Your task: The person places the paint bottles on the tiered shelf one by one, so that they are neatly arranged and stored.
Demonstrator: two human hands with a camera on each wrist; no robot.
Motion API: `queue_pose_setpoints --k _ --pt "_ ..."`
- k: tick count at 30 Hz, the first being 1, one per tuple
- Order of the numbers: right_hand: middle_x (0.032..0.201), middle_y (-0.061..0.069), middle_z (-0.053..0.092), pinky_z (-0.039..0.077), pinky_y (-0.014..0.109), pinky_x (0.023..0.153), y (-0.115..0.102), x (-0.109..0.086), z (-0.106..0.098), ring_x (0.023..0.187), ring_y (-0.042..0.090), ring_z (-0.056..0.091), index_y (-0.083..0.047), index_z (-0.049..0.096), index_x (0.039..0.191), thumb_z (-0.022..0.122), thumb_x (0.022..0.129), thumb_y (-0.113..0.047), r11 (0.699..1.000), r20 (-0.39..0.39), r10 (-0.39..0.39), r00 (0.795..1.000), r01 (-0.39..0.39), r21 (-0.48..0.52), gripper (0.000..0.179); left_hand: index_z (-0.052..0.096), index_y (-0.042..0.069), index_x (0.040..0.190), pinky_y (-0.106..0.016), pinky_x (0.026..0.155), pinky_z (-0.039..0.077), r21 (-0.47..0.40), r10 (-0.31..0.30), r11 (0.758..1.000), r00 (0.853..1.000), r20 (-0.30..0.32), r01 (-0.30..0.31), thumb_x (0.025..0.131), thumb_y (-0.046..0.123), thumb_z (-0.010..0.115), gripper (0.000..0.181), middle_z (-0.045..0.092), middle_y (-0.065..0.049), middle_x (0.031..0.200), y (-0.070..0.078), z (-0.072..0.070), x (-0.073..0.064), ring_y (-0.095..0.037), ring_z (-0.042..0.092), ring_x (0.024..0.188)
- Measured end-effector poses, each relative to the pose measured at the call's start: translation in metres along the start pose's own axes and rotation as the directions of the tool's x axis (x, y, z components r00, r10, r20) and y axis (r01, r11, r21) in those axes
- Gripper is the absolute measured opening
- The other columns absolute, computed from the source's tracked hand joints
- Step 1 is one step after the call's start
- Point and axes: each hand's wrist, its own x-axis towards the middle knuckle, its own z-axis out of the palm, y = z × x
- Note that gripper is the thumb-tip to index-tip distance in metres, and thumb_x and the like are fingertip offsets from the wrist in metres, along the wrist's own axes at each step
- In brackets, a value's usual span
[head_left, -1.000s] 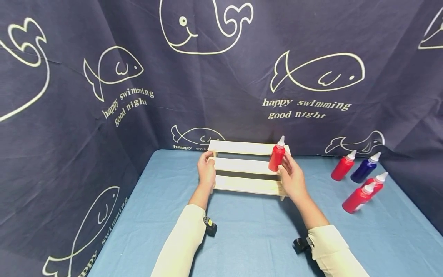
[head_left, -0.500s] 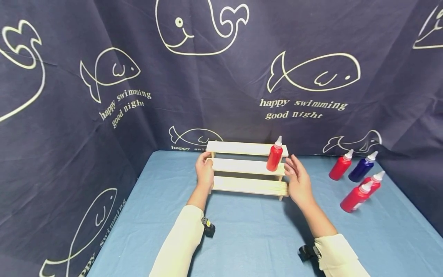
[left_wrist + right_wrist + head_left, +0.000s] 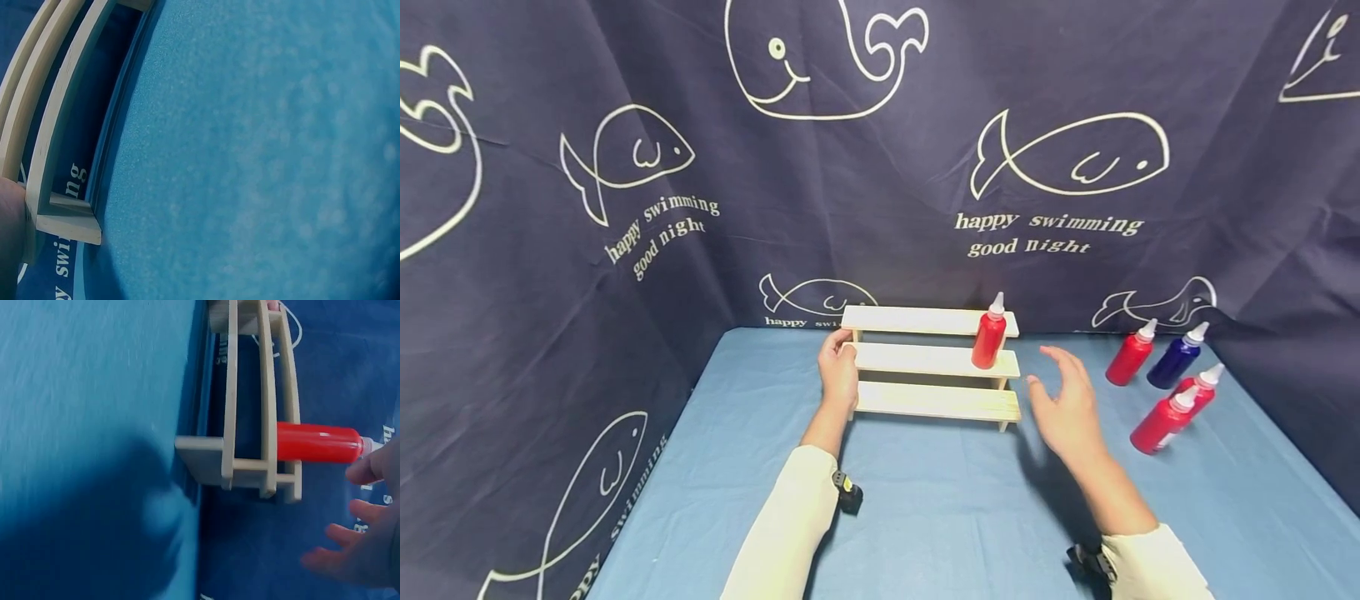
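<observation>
A three-tier wooden display rack stands toward the back of the table. On the right end of its middle tier a red squeeze bottle with a white pointed cap stands upright. My left hand grips the rack's left end; in the left wrist view only a sliver of that hand shows beside the planks. My right hand is off to the right of the rack, holding nothing, thumb and fingers spread apart. The right wrist view shows the red bottle on its tier, with the spread fingertips close by its cap.
At the right of the blue-covered table stand a red bottle, a dark blue bottle and two more red bottles, the front one overlapping the other. A dark printed curtain hangs behind.
My right hand has let go of the red bottle on the middle tier and moved right, its fingers spreading. My left hand stays on the rack's left end.
</observation>
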Motion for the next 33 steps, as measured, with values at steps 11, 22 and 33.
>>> queue_pose_setpoints --k 11,22,33 --pt "0.172 0.024 0.022 0.011 0.066 0.13 0.0 -0.011 -0.017 0.162 0.046 0.012 -0.006 0.049 0.151 0.067 0.084 -0.015 0.959 -0.279 -0.258 0.925 0.211 -0.187 0.07 0.065 -0.013 0.119 -0.023 0.085 0.049 0.007 -0.002 1.0 1.0 0.005 0.002 0.084 -0.015 0.046 0.04 0.067 -0.018 0.116 0.004 0.001 0.001 -0.018 0.059 0.1" --pt "0.179 0.016 -0.008 -0.001 0.072 0.127 0.021 -0.019 -0.035 0.164 0.044 -0.008 -0.02 0.012 0.17 0.07 0.084 -0.027 0.95 -0.309 -0.075 0.948 -0.027 -0.313 0.104 0.065 -0.014 0.119 -0.02 0.084 0.048 0.016 0.001 1.0 1.0 0.003 -0.001 0.085 -0.015 0.046 0.039 0.066 -0.025 0.122 0.002 -0.001 0.002 -0.02 0.059 0.102" --pt "0.171 0.016 -0.036 -0.004 0.092 0.11 0.033 -0.003 -0.076 0.157 0.048 -0.032 -0.019 -0.015 0.169 0.07 0.091 -0.036 0.873 -0.129 0.33 0.935 -0.354 -0.335 0.117 0.064 -0.015 0.117 -0.025 0.085 0.05 0.008 0.006 1.0 1.0 0.017 -0.006 0.084 -0.015 0.046 0.038 0.067 -0.024 0.119 -0.002 -0.003 0.001 -0.024 0.06 0.102"
